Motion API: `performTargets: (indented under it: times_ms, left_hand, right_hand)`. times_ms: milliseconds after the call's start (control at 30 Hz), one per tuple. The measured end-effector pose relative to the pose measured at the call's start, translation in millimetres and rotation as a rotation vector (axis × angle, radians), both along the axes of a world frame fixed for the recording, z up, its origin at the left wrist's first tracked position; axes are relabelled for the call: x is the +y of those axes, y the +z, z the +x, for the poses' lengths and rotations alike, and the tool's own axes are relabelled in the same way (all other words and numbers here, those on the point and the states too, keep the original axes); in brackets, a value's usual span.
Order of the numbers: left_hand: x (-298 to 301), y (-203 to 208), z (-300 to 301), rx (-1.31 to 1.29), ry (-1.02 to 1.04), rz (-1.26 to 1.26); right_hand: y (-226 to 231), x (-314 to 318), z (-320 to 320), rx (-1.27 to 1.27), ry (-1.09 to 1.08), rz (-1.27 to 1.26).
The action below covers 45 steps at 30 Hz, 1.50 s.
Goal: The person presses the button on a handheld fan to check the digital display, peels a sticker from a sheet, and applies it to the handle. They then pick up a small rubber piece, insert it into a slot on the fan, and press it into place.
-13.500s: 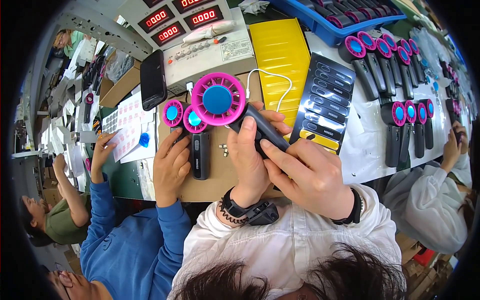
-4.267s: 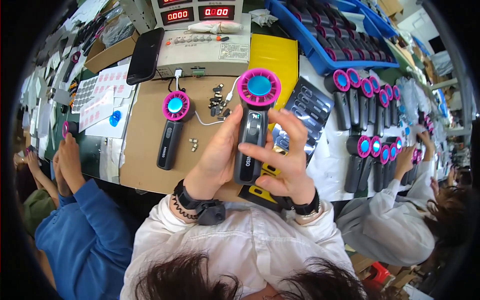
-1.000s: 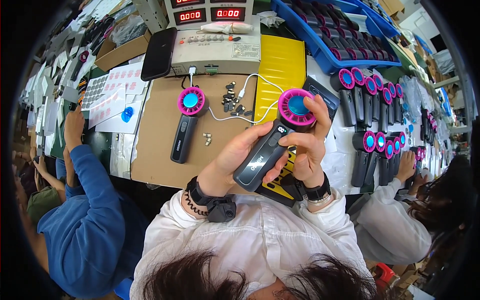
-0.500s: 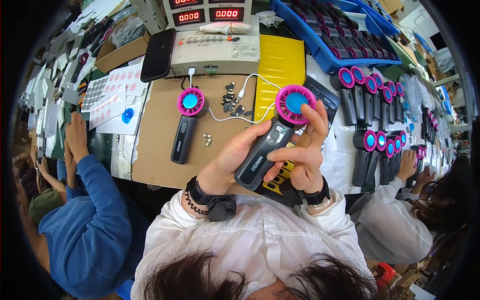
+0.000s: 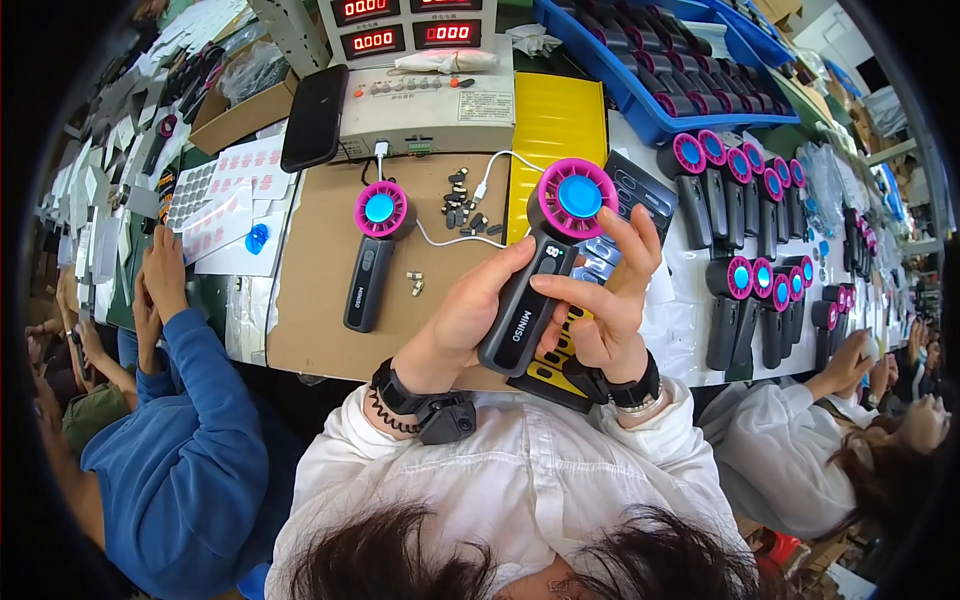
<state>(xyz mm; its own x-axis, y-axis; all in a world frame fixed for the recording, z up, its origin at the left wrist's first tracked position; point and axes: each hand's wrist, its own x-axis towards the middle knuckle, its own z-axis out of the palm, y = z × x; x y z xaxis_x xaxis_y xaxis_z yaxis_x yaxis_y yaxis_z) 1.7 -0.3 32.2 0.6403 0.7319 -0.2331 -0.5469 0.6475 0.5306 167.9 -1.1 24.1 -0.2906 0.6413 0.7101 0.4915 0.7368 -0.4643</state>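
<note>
My left hand [image 5: 462,312] wraps around the dark grey handle of a handheld fan [image 5: 520,310] with a magenta grille and blue centre. A small lit display shows near the top of its handle. My right hand [image 5: 615,305] has its fingers apart; one digit touches the handle below the display, and two others stretch up beside the grille. On the brown board [image 5: 310,220] to the left lies a second fan [image 5: 372,270] of the same kind. A white cable [image 5: 455,238] runs from near that fan toward my left hand, where it is hidden.
A white test box [image 5: 430,110] with red digits stands at the back, a black phone [image 5: 315,118] leaning on it. Small connectors [image 5: 460,205] lie in front. Several fans [image 5: 745,280] stand to the right, below a blue crate [image 5: 690,120]. People sit on both sides.
The held fan has shifted slightly left and stands more upright. My right hand's touching digit has moved up the handle toward the display. The right neighbour's hands have moved away from the fans.
</note>
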Motion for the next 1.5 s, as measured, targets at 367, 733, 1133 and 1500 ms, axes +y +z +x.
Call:
performTargets:
  times_ms: [367,733,1133,1500]
  left_hand:
    - [2,5,-1,-0.022,-0.001,0.028]
    - [2,-13,-2,0.058,0.091,0.246]
    - [-1,1,11,1.104,0.533,1.110]
    - [-9,14,11,1.108,0.603,1.093]
  right_hand:
    - [-3,-3,-1,-0.035,-0.022,0.009]
    - [-8,-2,-5,0.297,0.023,-0.138]
    - [-11,-5,-13,1.086,0.431,-1.111]
    - [-12,-1,-24,1.277,0.641,-1.105]
